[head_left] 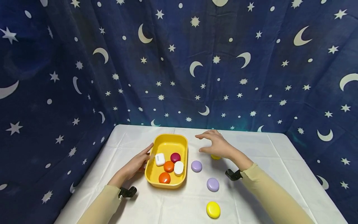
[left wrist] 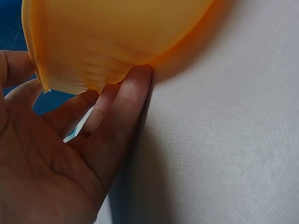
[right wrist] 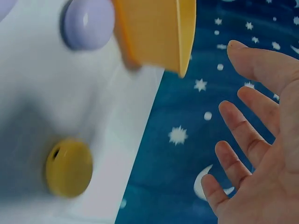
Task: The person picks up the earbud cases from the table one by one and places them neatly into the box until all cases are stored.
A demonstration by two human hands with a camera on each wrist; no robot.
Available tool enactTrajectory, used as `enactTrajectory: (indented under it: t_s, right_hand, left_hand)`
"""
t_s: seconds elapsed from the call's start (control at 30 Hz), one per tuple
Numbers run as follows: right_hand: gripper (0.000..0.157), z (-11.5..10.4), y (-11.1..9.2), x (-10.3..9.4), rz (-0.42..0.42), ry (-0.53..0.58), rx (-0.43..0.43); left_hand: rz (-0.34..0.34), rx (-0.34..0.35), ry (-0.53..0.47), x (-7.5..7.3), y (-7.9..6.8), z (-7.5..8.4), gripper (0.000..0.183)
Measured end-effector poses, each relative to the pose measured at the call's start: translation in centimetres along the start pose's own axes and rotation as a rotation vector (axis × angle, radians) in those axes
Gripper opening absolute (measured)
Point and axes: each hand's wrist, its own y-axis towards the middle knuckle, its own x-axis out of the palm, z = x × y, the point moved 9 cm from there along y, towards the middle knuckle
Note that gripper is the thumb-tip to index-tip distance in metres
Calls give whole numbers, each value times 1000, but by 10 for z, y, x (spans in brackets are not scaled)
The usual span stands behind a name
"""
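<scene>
- Nine glossy pebble-like pieces here, plus one yellow tray (head_left: 170, 147), all on a white-covered tabletop (head_left: 184, 207).
- Left grip (head_left: 137, 164): fingers stretched out and spread, tips touching the tray's left wall. Can't make out any pinch on the rim. My guess is they're there so the tray doesn't skid around.
- Right grip (head_left: 217, 146): thumb and fingers spread well apart, nothing between them. It hangs in the air right of the tray, partly hiding a yellow piece (head_left: 215, 157) in the head view. Spread like that, there'd be room for a piece, imo.
- Tray sits between the two grips, probably so either one can get at it without crossing arms.
- Stuff in the tray is bunched in the half nearer the person. No clue if that's deliberate.
- Loose pieces are well apart from each other, which should make grabbing just one pretty easy.
- Counts, inside the tray: two white (a squarish one (head_left: 160, 159), an oval one (head_left: 178, 168)), two orange (head_left: 169, 166) (head_left: 164, 178), one magenta (head_left: 175, 157). Five total.
- Counts, out on the tabletop: two lilac (head_left: 196, 166) (head_left: 213, 184), two yellow counting the half-hidden one; the other yellow (head_left: 213, 209) is closest to the person. Four total.
</scene>
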Motion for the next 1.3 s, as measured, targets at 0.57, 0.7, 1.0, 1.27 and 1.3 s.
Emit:
enactTrajectory:
  t_s: [0.57,0.7,1.0,1.27,1.3]
  right_hand:
    - [64,62,-24,-17,31,-30,57]
    - [69,83,-30,-12,23,-37,100]
    - [76,113,-40,8,19,-60,147]
    - [71,120,-44,22,16,-122,173]
    - [70,121,-44,24,18,-123,178]
  left_hand:
    - [-3,22,-6,0,2,5,66]
    - [-3,25,-2,0,4,6,66]
    - [18,-4,26,0,3,2,66]
    - [29,0,33,0,-2,-1,68]
    - [31,-1,33,0,-3,-2,68]
